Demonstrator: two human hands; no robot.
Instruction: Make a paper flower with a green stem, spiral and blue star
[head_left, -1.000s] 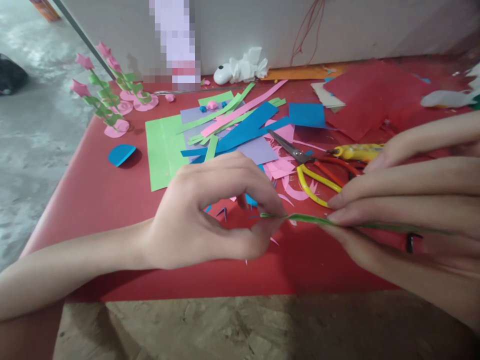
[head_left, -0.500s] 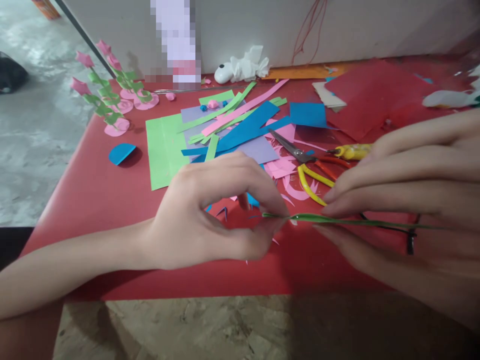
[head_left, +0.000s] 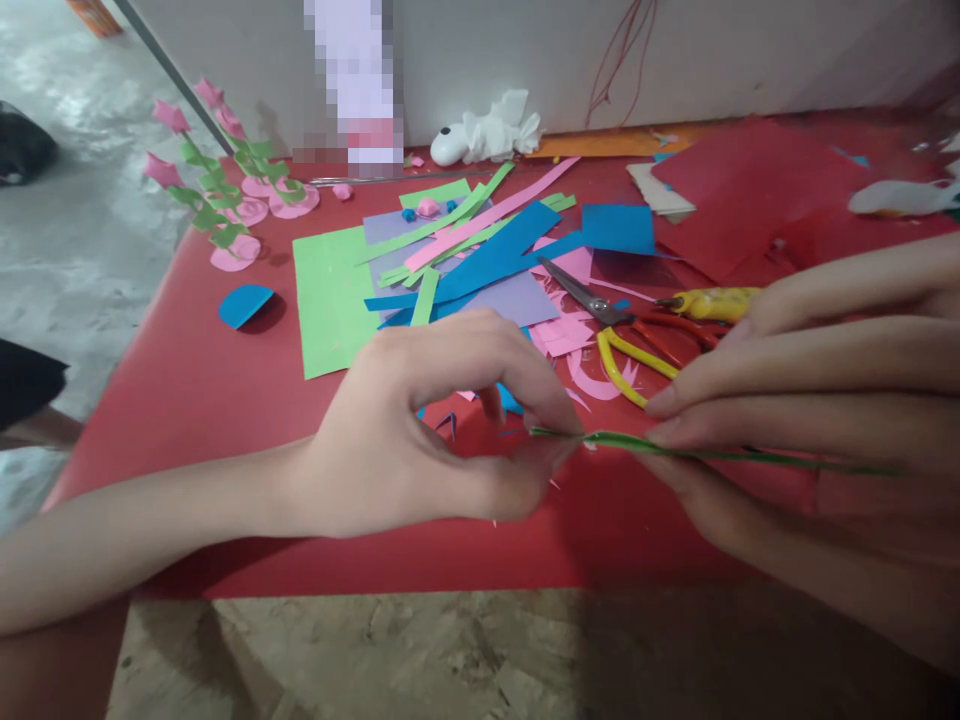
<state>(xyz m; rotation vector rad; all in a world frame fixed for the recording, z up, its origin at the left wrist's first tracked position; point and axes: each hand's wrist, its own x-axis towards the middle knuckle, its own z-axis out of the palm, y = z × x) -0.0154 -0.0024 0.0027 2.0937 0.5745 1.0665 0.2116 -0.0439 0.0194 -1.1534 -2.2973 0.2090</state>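
Observation:
A thin green paper-wrapped stem (head_left: 622, 443) runs level above the red table (head_left: 195, 390) near its front edge. My left hand (head_left: 420, 430) pinches the stem's left end between thumb and forefinger. My right hand (head_left: 810, 410) comes in from the right, its fingers pressed flat along the stem with the thumb beneath. Both hands are closed on it.
Behind the hands lie yellow-handled scissors (head_left: 622, 345), a yellow glue gun (head_left: 712, 302), a green sheet (head_left: 330, 300), blue, pink and green paper strips (head_left: 480, 245) and red sheets (head_left: 742, 190). Paper flowers (head_left: 217, 190) stand at the back left; a blue half-disc (head_left: 244, 305) lies near them.
Both hands stay on the stem and barely shift. My right fingers have slid slightly along it. The dark ring seen under my right hand earlier is no longer visible.

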